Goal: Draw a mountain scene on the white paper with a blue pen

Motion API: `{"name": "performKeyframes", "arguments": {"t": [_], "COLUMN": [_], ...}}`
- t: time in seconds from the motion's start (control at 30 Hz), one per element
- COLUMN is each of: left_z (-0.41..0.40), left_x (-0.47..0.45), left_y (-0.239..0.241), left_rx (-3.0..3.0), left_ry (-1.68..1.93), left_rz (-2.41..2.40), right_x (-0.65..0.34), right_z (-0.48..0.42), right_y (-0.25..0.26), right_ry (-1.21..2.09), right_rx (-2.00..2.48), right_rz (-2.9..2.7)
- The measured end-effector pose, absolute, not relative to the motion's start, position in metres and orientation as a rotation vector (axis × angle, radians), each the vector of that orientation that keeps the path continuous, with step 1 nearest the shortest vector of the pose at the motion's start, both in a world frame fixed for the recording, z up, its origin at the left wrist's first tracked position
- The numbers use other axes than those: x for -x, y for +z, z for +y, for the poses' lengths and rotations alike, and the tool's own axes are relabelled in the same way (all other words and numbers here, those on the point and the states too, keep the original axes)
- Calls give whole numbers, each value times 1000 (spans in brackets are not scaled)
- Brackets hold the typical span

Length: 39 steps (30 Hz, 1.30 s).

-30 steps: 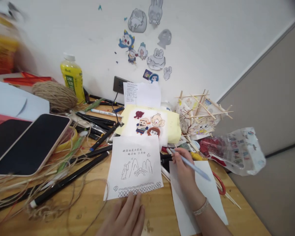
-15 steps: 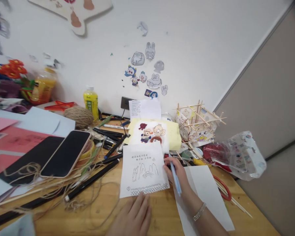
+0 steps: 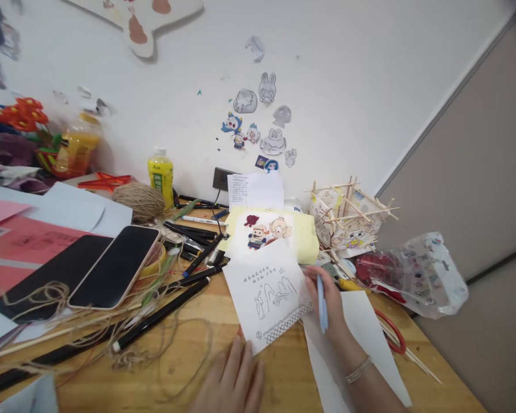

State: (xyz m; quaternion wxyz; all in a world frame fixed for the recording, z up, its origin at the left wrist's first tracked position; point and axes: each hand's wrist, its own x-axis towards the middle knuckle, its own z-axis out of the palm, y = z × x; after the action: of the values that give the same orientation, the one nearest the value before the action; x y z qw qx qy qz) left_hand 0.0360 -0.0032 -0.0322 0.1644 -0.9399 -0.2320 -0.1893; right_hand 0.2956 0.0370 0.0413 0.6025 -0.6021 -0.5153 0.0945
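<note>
1. Drawing sheet (image 3: 270,295): lower centre of the frame, lying tilted on the wooden table (image 3: 284,373). Black line art and small writing on it, too small to read.
2. Right hand (image 3: 330,301): at the sheet's right edge, fingers curled closed round a light blue pen (image 3: 322,304). Upper end of the pen buried among the fingers. Unclear whether the fingertips also pinch the paper.
3. Left hand (image 3: 232,381): bottom centre, cut off at the wrist by the frame edge. Fingers straight and together, holding nothing, tips just beside the sheet's lower corner. Contact cannot be told.
4. Blank white paper (image 3: 365,332): lower right, partly covered by the right forearm.
5. Clear plastic bag (image 3: 430,275): right of the frame, with red contents blurred behind the printed film.
6. Yellow bottle (image 3: 160,173): upper left of centre, against the wall, white cap on. Orange bottle (image 3: 75,150): further left, blurred, full of orange liquid.
</note>
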Motion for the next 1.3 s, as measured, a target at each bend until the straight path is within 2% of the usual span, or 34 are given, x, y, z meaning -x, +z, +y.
{"name": "performKeyframes", "arguments": {"t": [0.17, 0.23, 0.4, 0.5, 0.7, 0.9, 1.3], "left_z": [-5, -7, -7, -8, -12, -11, -15], "left_x": [-40, -43, -49, -50, -47, -49, -47], "left_y": [-24, -20, -19, -20, -21, -12, -6], "left_rx": [2602, 2599, 2593, 2594, 2654, 2661, 2695], "left_ry": [-710, -738, -843, -884, -863, -884, -783], "left_rz": [-588, -530, -510, -540, -560, -565, -571], "right_x": [-296, -288, -258, -247, -245, -246, -244], "right_z": [23, 15, 6, 7, 8, 7, 6], "right_y": [43, 46, 39, 28, 24, 26, 30], "right_ry": [-102, -76, 644, 840, 574, 442, 412], "right_rx": [1411, 1342, 1295, 1330, 1415, 1436, 1482], "right_rz": [-1349, -1438, -1493, -1490, -1798, -1920, -1989]}}
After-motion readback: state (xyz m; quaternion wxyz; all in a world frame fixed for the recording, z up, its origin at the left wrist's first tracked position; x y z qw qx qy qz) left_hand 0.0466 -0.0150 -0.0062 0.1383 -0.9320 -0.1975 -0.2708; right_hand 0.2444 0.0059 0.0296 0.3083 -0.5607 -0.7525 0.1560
